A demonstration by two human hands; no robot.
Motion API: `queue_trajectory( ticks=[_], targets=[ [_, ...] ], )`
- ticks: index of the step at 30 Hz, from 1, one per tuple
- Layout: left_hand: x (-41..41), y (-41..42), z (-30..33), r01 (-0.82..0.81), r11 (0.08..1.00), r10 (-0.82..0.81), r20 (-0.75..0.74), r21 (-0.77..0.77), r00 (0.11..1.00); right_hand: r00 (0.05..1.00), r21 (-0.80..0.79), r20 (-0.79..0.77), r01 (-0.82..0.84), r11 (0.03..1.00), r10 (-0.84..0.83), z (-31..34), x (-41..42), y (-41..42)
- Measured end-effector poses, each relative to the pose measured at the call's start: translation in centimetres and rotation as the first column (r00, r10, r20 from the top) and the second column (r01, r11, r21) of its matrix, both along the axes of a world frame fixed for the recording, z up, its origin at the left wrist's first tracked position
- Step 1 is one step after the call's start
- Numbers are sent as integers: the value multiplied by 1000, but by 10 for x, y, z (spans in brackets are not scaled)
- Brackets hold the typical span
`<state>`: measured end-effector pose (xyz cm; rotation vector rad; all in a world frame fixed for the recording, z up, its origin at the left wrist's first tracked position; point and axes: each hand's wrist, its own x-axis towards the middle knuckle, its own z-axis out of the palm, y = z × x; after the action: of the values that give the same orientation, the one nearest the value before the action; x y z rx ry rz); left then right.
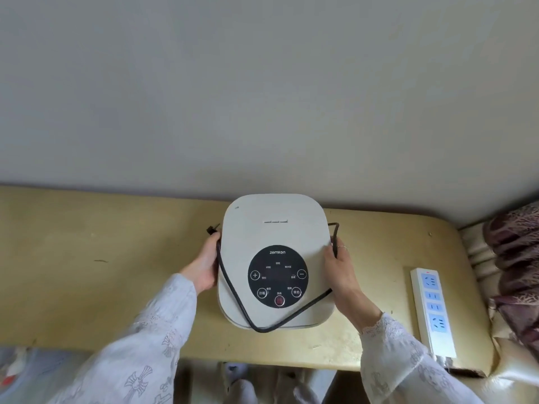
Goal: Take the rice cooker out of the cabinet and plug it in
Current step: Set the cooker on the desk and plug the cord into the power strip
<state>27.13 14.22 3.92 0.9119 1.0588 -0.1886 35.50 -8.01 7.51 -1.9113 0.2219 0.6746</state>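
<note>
A white rice cooker (274,228) with a round black control panel stands on the yellowish counter (87,272), against the wall. My left hand (204,265) grips its left side and my right hand (339,272) grips its right side. A black power cord (233,290) loops across the lid's front, running under both hands. Its plug (210,229) sticks out just above my left hand. A white power strip (433,310) with blue sockets lies on the counter to the right of the cooker, nothing plugged into it.
A grey wall (262,97) rises right behind the counter. A patterned curtain or fabric (513,272) hangs at the counter's right end. The counter's front edge runs along the bottom, with the floor and my feet below it.
</note>
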Motion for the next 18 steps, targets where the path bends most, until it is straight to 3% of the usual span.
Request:
queue_trajectory(
  ticks=[5, 9, 14, 18],
  targets=[
    [-3, -4, 22, 174, 984, -176, 88, 21, 981, 996, 101, -76, 62, 993, -54, 10, 7, -4],
    [-12, -14, 28, 306, 927, -309, -22, 218, 951, 992, 131, -95, 96, 987, -84, 19, 3, -4],
    [-27, 0, 25, 194, 928, -244, 126, 318, 962, 1000, 120, -26, 1, 993, 2, 35, -10, 8],
    [-48, 15, 19, 118, 823, -244, 158, 556, 957, 985, 65, 98, -147, 987, 140, 50, -25, 30]
  ],
)
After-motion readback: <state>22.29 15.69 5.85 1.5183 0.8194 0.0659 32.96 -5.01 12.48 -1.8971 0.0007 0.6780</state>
